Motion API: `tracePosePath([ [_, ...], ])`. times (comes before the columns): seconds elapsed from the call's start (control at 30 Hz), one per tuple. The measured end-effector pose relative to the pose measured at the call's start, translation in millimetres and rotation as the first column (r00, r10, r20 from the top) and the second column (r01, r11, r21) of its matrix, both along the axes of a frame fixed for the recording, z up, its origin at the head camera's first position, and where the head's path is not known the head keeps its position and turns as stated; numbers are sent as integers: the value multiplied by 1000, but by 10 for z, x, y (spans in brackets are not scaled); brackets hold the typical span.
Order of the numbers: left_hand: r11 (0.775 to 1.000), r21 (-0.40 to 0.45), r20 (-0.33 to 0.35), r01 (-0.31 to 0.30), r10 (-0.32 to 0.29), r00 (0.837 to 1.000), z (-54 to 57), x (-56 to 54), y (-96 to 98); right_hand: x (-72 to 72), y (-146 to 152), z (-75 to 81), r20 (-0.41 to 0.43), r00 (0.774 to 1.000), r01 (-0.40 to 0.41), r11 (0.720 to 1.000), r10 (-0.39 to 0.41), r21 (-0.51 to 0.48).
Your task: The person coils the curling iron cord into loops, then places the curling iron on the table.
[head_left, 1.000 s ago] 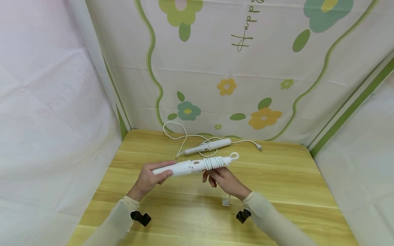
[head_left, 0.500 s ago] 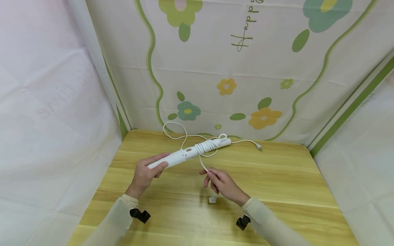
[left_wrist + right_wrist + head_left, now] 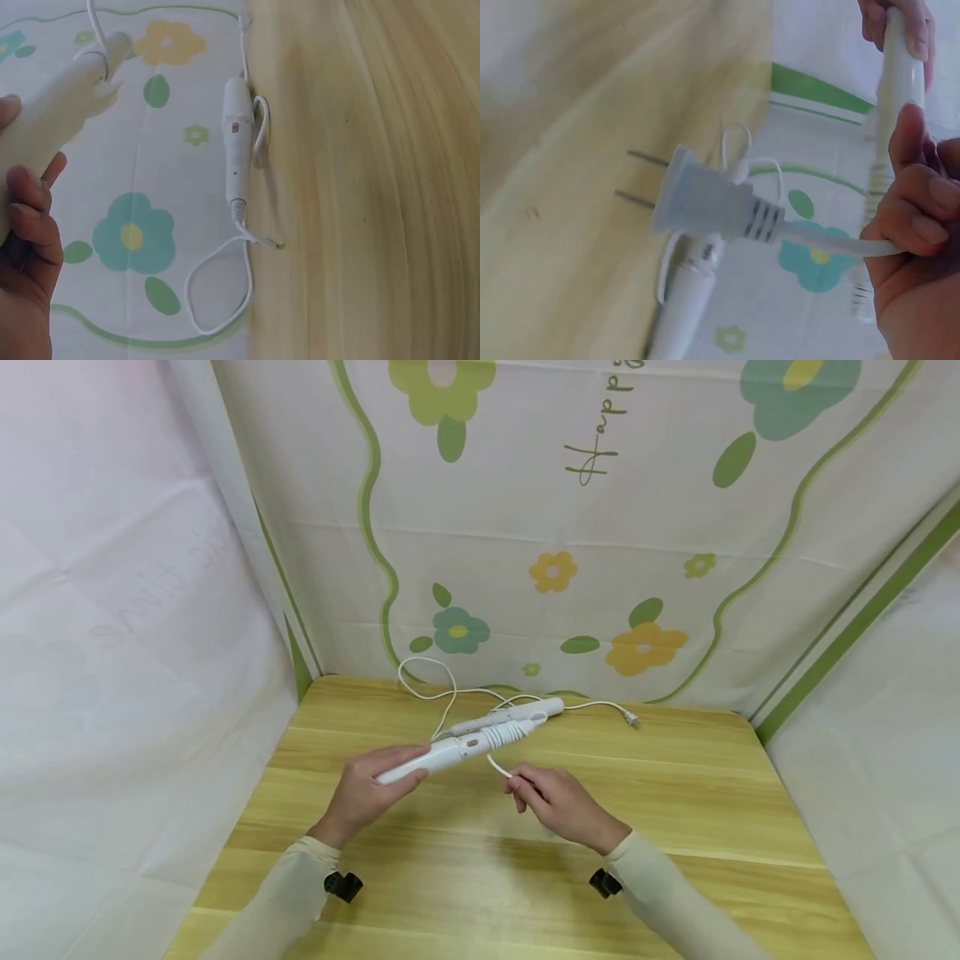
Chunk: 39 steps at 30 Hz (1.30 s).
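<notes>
My left hand [image 3: 363, 795] grips the thick end of a white hair styling iron [image 3: 427, 762], held slanting above the table with its far end up to the right. White cord turns [image 3: 504, 735] are wound round its other half. My right hand [image 3: 561, 803], lower right of the iron, pinches the loose stretch of the power cord [image 3: 498, 767] between thumb and fingers. In the right wrist view, the two-pin plug [image 3: 701, 199] dangles past the fingers on a short length of cord. In the head view, that plug is mostly hidden by the right hand.
A second white styling iron [image 3: 536, 707] lies at the table's back, partly overlapped by the held one. Its cord [image 3: 427, 696] loops to the left, and its plug [image 3: 631, 718] lies to the right. Flower-printed cloth [image 3: 487, 510] hangs behind the wooden table [image 3: 675, 810].
The right hand has come out from under the iron, drawing the cord out to the lower right. The iron swung up and back, then came down a little.
</notes>
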<state>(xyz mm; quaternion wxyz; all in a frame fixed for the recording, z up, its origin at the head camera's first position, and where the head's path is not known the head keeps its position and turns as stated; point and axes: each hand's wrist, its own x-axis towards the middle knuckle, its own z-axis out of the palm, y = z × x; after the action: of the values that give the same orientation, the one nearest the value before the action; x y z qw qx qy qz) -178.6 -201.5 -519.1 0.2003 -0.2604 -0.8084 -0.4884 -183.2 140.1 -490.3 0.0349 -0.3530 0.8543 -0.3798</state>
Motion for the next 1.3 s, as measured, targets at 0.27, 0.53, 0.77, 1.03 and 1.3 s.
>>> tracePosePath([
  [0.27,977,-178,-11,114,-118,993,18,7,25,-126,95,151,-233,971,-6,982,50,188],
  [0.53,920,-229,70,318,-311,948,79,16,7,-256,126,192,-252,941,-156,949,227,272],
  [0.77,883,-40,337,468,-429,838,125,42,-60,-323,96,167,5,923,-380,906,386,189],
  [1.03,857,227,443,463,-514,734,46,57,-142,-281,65,96,174,899,-404,915,402,-25],
  [1.3,828,414,393,380,-538,746,4,62,-166,-164,-51,134,306,879,-260,905,366,-336],
])
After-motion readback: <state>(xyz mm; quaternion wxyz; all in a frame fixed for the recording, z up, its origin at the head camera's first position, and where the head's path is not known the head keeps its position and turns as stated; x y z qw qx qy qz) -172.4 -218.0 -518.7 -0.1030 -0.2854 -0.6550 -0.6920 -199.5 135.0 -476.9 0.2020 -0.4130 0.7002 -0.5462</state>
